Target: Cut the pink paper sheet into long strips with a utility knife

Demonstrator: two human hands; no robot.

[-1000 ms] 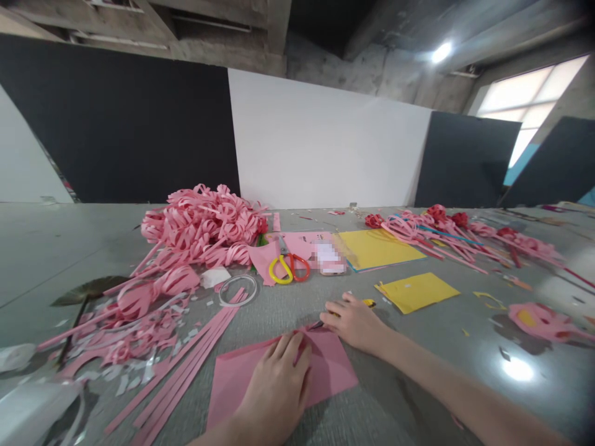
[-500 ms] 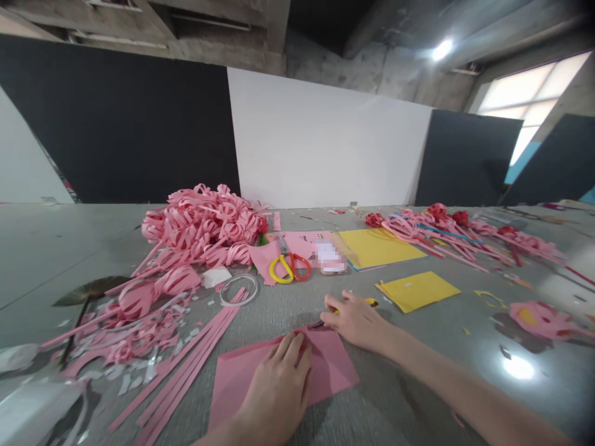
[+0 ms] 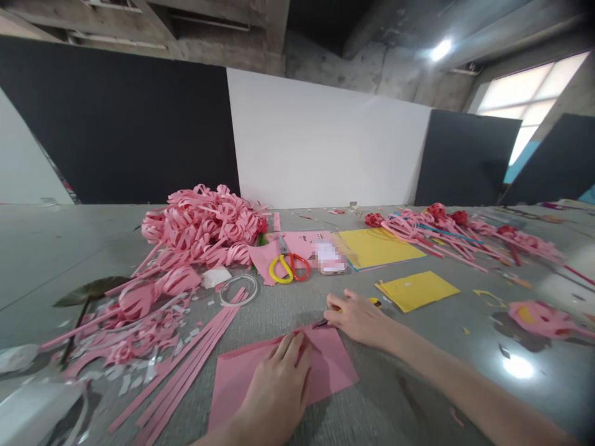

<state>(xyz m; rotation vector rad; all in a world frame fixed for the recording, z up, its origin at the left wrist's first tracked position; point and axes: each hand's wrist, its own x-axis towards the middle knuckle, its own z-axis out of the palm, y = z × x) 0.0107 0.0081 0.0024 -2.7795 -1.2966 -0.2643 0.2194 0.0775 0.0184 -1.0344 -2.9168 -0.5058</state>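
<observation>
My left hand (image 3: 281, 381) lies on a folded sheet of pink paper (image 3: 333, 365), its fingers stretched out and pressing the paper down. My right hand (image 3: 357, 317) is closed around a utility knife (image 3: 375, 302) with a yellow and black handle. The knife's dark blade touches or sits just at the far edge of the pink paper, near its right corner. Most of the handle is hidden by my fingers.
Several cut pink strips (image 3: 195, 356) lie left of the sheet, with a wire coil (image 3: 238, 290) at their far end. Scissors (image 3: 282, 269), a phone (image 3: 330, 255) and yellow paper (image 3: 421, 291) lie beyond. A heap of pink paper loops (image 3: 204, 217) stands back left.
My right hand has slid slightly to the right with the utility knife, along the paper's far edge. My left hand and the pink paper have stayed in place.
</observation>
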